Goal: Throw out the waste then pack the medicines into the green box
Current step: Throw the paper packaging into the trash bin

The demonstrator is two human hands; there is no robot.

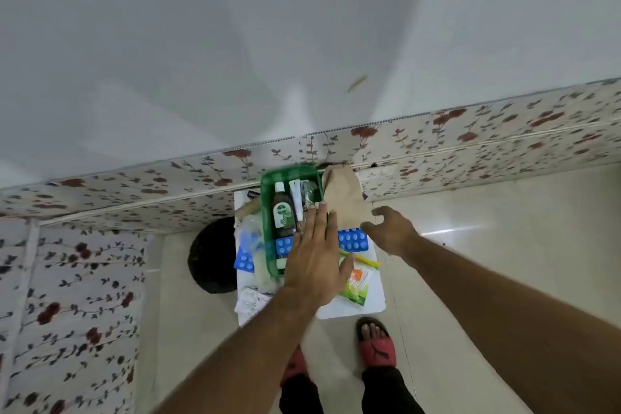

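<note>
A green box (268,212) sits on a small white table (373,299) and holds a dark antiseptic bottle (283,212), a white tube (296,200) and a blue blister strip (284,245). My left hand (316,255) lies flat over the box's right side, fingers spread, holding nothing. My right hand (391,232) hovers with loosely curled fingers beside a brown paper bag (344,198) and above another blue blister strip (354,239). A yellow stick (364,260) and a green-orange packet (358,284) lie near the table's right front.
A black round bin (210,255) stands on the floor left of the table. Plastic wrap, a blue strip (245,254) and crumpled paper (252,301) crowd the table's left side. A floral-covered wall base runs behind; my feet in red sandals (378,341) are below.
</note>
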